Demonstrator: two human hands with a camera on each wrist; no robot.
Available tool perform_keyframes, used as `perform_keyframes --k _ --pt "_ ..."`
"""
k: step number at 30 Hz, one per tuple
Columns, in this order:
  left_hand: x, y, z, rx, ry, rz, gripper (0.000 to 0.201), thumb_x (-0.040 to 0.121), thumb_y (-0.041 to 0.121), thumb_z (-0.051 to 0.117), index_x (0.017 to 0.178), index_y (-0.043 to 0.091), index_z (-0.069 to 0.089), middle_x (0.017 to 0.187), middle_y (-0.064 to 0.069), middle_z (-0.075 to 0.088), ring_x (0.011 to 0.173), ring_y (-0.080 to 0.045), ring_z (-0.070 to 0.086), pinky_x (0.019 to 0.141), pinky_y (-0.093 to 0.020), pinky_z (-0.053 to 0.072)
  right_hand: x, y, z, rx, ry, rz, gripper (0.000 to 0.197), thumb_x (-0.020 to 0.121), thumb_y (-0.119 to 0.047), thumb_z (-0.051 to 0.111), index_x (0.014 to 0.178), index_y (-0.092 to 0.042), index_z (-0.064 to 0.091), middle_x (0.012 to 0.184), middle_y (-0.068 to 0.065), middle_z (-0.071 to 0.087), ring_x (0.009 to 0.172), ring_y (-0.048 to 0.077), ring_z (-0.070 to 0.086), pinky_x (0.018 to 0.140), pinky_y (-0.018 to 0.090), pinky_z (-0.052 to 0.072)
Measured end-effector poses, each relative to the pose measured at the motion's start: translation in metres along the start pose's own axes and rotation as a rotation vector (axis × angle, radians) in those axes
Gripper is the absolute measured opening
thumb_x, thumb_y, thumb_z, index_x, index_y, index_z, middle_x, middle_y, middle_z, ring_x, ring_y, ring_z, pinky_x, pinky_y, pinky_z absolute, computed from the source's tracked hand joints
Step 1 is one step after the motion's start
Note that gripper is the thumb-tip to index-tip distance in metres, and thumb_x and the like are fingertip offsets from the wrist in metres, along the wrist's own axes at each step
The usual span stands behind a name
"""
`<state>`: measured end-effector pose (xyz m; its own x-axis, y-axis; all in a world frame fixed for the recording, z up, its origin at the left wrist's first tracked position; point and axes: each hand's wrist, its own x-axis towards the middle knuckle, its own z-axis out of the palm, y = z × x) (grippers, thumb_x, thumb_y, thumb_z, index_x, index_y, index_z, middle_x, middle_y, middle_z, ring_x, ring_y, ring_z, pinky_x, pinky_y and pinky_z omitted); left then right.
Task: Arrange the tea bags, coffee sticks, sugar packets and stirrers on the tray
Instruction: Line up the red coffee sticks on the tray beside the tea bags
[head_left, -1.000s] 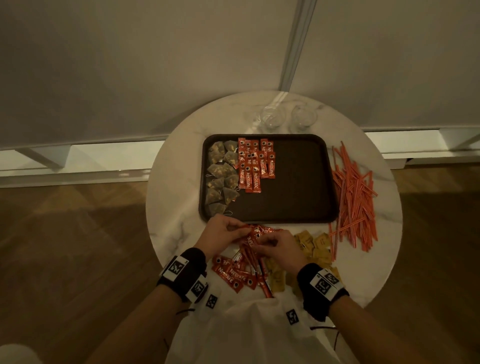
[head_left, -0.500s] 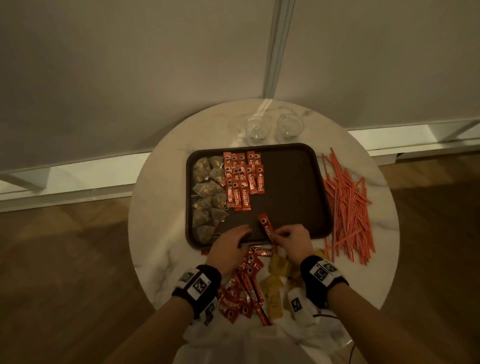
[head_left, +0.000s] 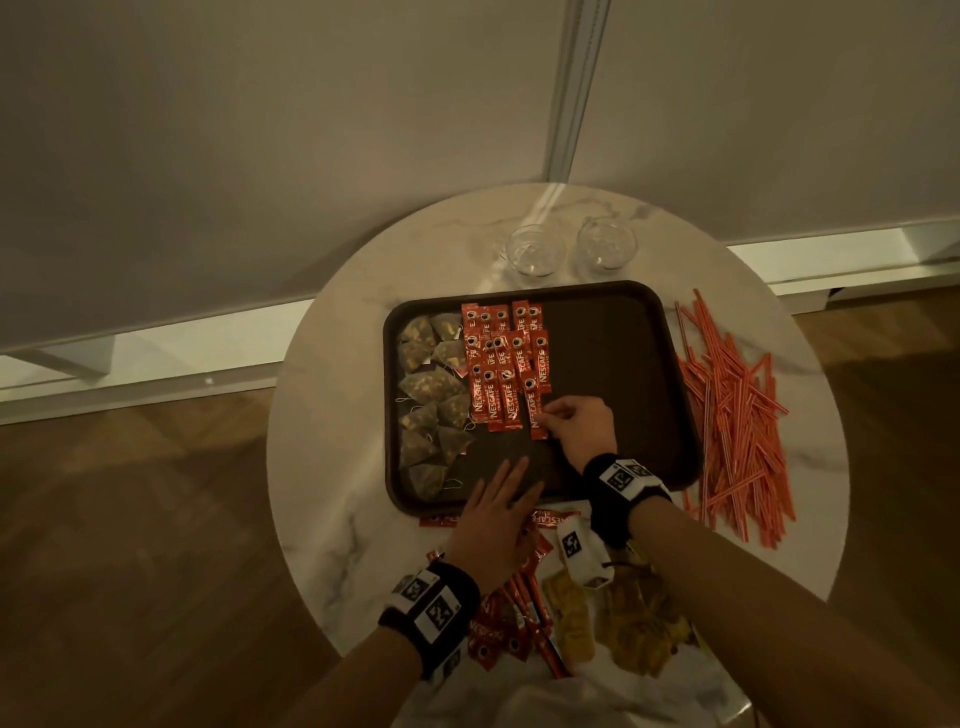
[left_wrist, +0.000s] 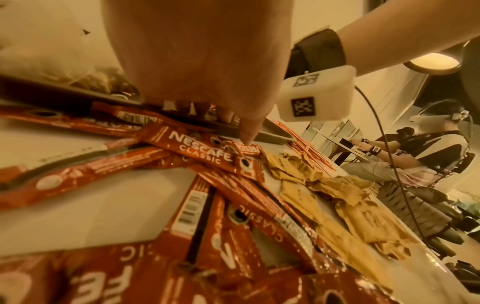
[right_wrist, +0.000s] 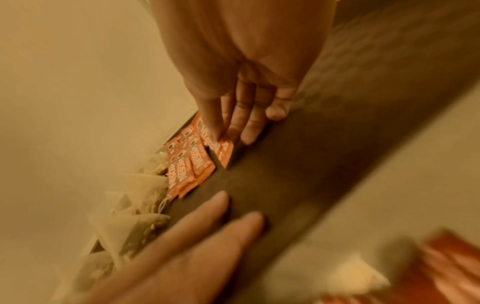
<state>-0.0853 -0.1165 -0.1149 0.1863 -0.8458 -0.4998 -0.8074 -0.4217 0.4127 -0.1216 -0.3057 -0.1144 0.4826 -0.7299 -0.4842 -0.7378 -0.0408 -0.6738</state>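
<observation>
Round marble table (head_left: 332, 452) by a pale wall, wood floor around it, dim light.

R hand (head_left: 579, 428) is over the tray (head_left: 623, 332), thumb & fingers pinching the near end of one coffee stick (head_left: 535, 410); wrist view shows the fingertips (right_wrist: 215, 133) pressed on that stick (right_wrist: 223, 152), which lies on the tray floor at the R edge of the stick block. Just L of the hand: laid sticks (head_left: 501, 364) in overlapping rows, labels up. Further L, tea bags (head_left: 434, 400) in a column along the tray's L side, pyramid type, strings showing. R of the hand the tray floor is bare brown.

L hand (head_left: 498, 509) lies flat across the tray's near rim, fingers straight & slightly spread, holding nothing; fingertips on the tray floor, palm over the table edge of the rim. Under & behind its wrist: loose sticks (left_wrist: 197, 148) in a heap on the table, some face down w/ barcodes showing. R of that heap, beneath the R forearm, sugar packets (head_left: 628, 623), yellow, crumpled pile.

Well R of the R hand, off the tray: stirrers (head_left: 737, 415), orange, a loose scatter on the table. Beyond the tray, far side: two glasses (head_left: 535, 252), side by side, apart from the rim. Both wrists wear black bands w/ marker tags.
</observation>
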Motion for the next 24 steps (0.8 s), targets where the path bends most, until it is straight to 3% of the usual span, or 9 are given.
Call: perform_keyframes --k 7,16,21,24 --pt "0.000 -0.001 0.001 -0.037 -0.003 -0.008 0.062 0.102 0.039 0.038 0.157 0.032 0.011 0.163 0.008 -0.019 0.148 -0.014 -0.021 0.121 -0.043 -0.003 0.019 -0.010 0.006 0.015 0.019 0.016 0.004 0.086 -0.025 0.074 0.085 -0.022 0.073 0.100 -0.005 0.070 0.092 0.010 0.064 0.087 0.031 0.053" --pt "0.000 -0.001 0.003 -0.046 0.006 -0.015 0.062 0.101 0.037 0.040 0.157 0.033 0.011 0.163 0.008 -0.020 0.149 -0.015 -0.021 0.121 -0.042 -0.003 0.022 -0.014 0.006 -0.057 0.011 0.028 0.014 0.085 -0.027 0.075 0.073 -0.024 0.069 0.095 -0.002 0.070 0.090 0.012 0.065 0.088 0.039 0.056" --pt "0.001 -0.001 0.003 -0.043 0.003 -0.005 0.064 0.101 0.037 0.041 0.157 0.033 0.010 0.163 0.008 -0.021 0.149 -0.015 -0.022 0.120 -0.041 -0.005 0.020 -0.015 0.005 -0.081 0.024 0.017 0.018 0.086 -0.028 0.075 0.071 -0.023 0.067 0.092 -0.002 0.069 0.088 0.011 0.064 0.086 0.036 0.055" --pt "0.000 -0.001 0.003 -0.035 0.014 -0.001 0.065 0.100 0.036 0.043 0.157 0.032 0.011 0.163 0.007 -0.021 0.149 -0.015 -0.020 0.118 -0.039 -0.007 0.018 -0.014 0.003 -0.076 0.019 0.017 0.015 0.086 -0.030 0.075 0.078 -0.017 0.073 0.090 -0.002 0.069 0.087 0.010 0.063 0.083 0.032 0.054"
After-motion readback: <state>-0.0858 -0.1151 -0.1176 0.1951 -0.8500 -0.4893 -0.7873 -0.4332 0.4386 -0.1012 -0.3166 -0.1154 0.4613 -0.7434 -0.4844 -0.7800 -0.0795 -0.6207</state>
